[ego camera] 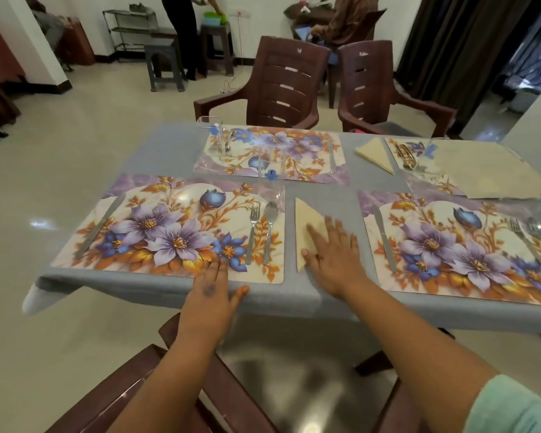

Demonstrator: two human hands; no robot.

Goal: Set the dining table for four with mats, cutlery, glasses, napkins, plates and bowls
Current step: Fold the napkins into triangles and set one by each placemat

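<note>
Napkin first: the pale yellow folded cloth napkin [310, 226] lies on the grey-clothed worktop [156, 151] between the two near floral placemats [169, 226]. Your right hand [333, 254] lies flat on it, fingers [333, 228] straight and slightly spread, pinching nothing. Your left hand [211, 284] rests open at the near mat's edge. It looks light, soft and prone to sliding, so press, then lift by a corner.

Head view, forward-down, near table [156, 142]

Right hand [333, 256] flat on the folded napkin [310, 226] (between two mats); left hand [214, 287] at the table edge [138, 287].
</note>
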